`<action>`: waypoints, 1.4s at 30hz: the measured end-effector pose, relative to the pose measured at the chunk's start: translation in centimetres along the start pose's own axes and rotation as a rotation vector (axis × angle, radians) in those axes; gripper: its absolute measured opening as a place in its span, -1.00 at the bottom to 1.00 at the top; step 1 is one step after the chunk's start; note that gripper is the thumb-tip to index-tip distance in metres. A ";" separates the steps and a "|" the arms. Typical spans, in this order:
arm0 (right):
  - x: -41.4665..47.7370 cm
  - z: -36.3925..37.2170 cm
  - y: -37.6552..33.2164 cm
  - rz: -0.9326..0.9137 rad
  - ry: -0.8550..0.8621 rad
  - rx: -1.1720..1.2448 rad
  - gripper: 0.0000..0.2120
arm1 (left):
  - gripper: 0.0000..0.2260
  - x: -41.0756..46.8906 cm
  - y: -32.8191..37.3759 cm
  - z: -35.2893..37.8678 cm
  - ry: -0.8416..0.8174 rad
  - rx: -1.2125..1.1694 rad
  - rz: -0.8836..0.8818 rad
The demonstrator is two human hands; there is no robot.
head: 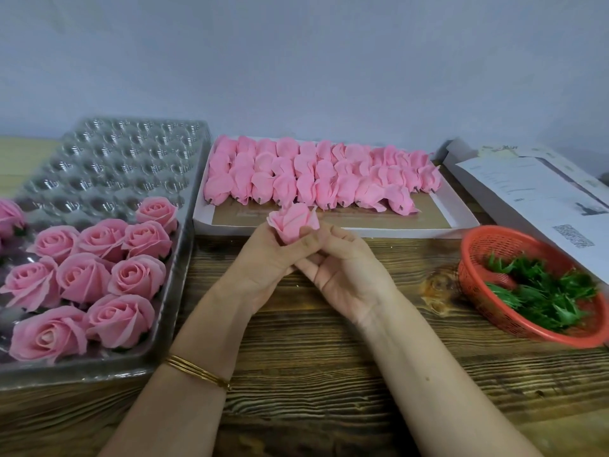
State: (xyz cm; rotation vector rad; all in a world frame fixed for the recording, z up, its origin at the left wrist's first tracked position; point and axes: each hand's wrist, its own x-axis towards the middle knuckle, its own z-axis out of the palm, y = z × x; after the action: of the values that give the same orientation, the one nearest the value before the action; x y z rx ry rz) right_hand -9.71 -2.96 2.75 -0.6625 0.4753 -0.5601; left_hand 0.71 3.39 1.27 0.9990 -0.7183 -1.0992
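Nearest, a gold bangle (197, 371) circled the wrist below the left hand (263, 262), which gripped the base of a pink bud (295, 224); the right hand (342, 275) curled against that same base (both closed on it). The bud stood upright over the wooden table (329, 341), just before the white tray (329, 227) of buds, between the clear tray (178, 258) of roses and the red basket (474, 245).

My left hand (263, 255) grips pink bud (293, 222) at base, thumb pressed on petals, above wooden table (313, 357). My right hand (342, 272) curled just beside, fingers touching left; its hold on bud hidden. Left: plastic tray (115, 159), opened roses (82, 278) in near cells. Behind: white box (395, 231), closed blooms (313, 179) in rows. Right: red basket (487, 235) of green leaves (543, 291), papers (527, 186) beyond. Gold bangles (197, 371) on left wrist.
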 end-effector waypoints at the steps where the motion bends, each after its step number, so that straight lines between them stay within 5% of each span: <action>1: -0.1 -0.1 0.1 0.003 0.007 0.007 -0.84 | -0.72 0.0 0.0 0.0 -0.010 0.009 0.001; 14: -0.8 -0.7 0.2 0.116 0.018 0.067 -0.31 | -0.50 -0.5 0.2 0.0 -0.061 0.145 -0.066; 17: -0.9 -1.0 0.2 0.150 -0.012 0.053 -0.35 | -0.45 -0.6 0.3 -0.2 -0.070 0.181 -0.087; 22: -1.0 -1.2 0.1 0.175 -0.018 0.016 -0.39 | -0.72 -0.4 0.1 -0.5 -0.079 0.287 -0.063; 31: -1.1 -1.4 -0.3 0.167 -0.051 -0.012 -0.36 | -0.63 -0.4 0.1 -0.4 -0.130 0.314 -0.034; 35: -1.1 -1.3 -0.4 0.156 -0.057 -0.014 -0.32 | -0.85 -0.6 0.1 0.1 -0.139 0.266 -0.003; 42: -1.0 -1.8 -0.4 0.136 -0.059 -0.054 -0.42 | -0.69 -0.3 -0.2 0.1 -0.020 0.234 0.016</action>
State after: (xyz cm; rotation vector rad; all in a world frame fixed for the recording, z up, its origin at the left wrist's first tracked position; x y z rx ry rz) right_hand -11.61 -3.46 2.00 -0.6913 0.4773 -0.3993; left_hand 0.46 3.65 1.10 1.1792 -0.8839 -1.0284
